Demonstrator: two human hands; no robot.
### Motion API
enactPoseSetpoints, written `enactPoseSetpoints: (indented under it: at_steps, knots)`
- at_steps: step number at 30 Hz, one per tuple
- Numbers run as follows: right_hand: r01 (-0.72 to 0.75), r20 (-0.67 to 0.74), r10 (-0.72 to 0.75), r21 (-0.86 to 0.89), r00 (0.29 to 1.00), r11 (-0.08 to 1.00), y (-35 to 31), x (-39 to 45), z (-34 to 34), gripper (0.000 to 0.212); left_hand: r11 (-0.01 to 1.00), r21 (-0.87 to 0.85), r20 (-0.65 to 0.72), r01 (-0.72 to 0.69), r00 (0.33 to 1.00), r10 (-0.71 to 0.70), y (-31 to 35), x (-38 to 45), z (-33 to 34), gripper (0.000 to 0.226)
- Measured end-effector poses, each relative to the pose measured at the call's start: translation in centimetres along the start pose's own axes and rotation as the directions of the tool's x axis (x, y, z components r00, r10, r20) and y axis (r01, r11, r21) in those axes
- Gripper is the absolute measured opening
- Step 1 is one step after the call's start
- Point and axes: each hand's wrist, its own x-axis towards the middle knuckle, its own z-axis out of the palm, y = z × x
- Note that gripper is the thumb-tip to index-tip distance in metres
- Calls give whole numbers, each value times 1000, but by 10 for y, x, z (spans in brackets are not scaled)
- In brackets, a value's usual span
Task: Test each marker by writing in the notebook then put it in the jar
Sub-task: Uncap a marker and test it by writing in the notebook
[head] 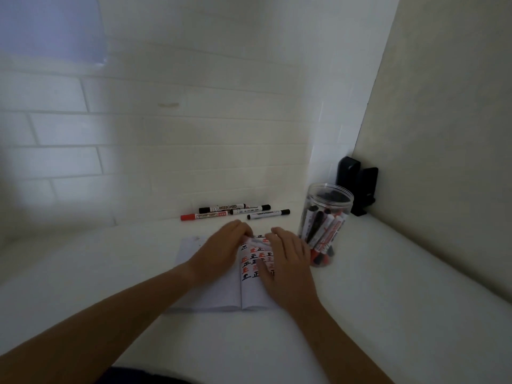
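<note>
Currently both hands on open notebook (221, 286), near centre of surface (388, 273). Left hand (219, 253) fingers curled at page top, apparently lifting thin page; right hand (288, 261) fingers straight, pressing flat on written page. Paper light, floppy, tears easily: take by edge. Four markers (235, 213) lie far, by wall: light, stiff, smooth, may roll; pinch mid-barrel. Jar (324, 225) right, open, clear plastic, part-filled, could tip.

The notebook (216, 289) at the frame's centre is white, its right page patterned with rows of red and black characters. Above it lie white markers: one red-capped (204, 216), three black-capped (222, 208). The clear jar (324, 220) holds red and black markers. The wall (138, 134) shows white brick-pattern tiles.
</note>
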Motion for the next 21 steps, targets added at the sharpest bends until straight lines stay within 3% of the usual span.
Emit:
enactPoseSetpoints:
  at_steps: [4,10,16,21]
  knots:
    - [89,-5,-89,14,996,996,2,-3,2,30,990,-140,57,-19,998,27,24,-15,7,15]
    - [176,48,-172,-101,984,979,3,-6,4,24,997,37,23,65,998,-66,13,-33,12,47]
    - [191,39,-189,-95,981,977,1,-10,4,35,995,94,23,-33,999,30,18,-32,17,34]
    - [179,69,-171,-130,983,975,-5,-10,0,37,993,97,-31,-67,997,70,22,-35,15,51]
